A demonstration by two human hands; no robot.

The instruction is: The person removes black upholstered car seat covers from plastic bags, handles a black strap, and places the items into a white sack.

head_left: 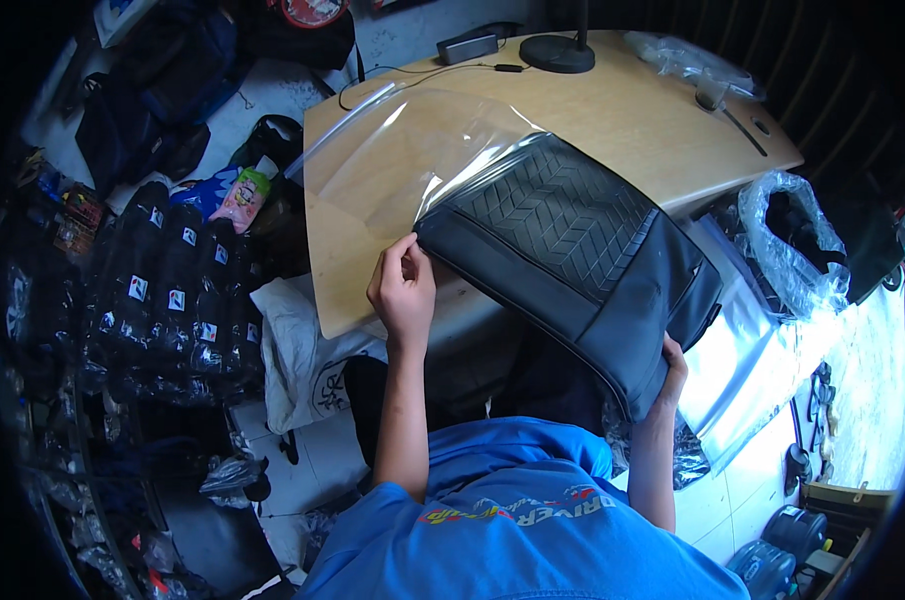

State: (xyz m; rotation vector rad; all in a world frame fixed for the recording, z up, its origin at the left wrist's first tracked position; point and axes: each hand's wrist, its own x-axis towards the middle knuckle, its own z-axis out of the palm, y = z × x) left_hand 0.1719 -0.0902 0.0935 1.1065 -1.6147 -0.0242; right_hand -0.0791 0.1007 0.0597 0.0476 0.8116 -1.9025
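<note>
A flat black leather-look bag [572,225] with a chevron-patterned panel lies aslant across the table's near edge, its lower right end over my lap. Its far left edge sits at the mouth of a clear plastic bag [392,150] that spreads over the tabletop. My left hand [402,285] is closed in a pinch at the black bag's left corner, where the plastic meets it. I cannot make out whether the fingertips hold the plastic, the corner or both. On the other side, my right hand [669,375] grips the black bag's lower right edge, the fingers partly hidden behind it.
The wooden table [662,130] bears a black lamp base [557,54], a black adapter [467,48] with a cable, and crumpled plastic [687,60]. Black plastic-wrapped packages [162,290] are stacked at left. White plastic sheeting [737,370] hangs at right, near large blue bottles [762,568].
</note>
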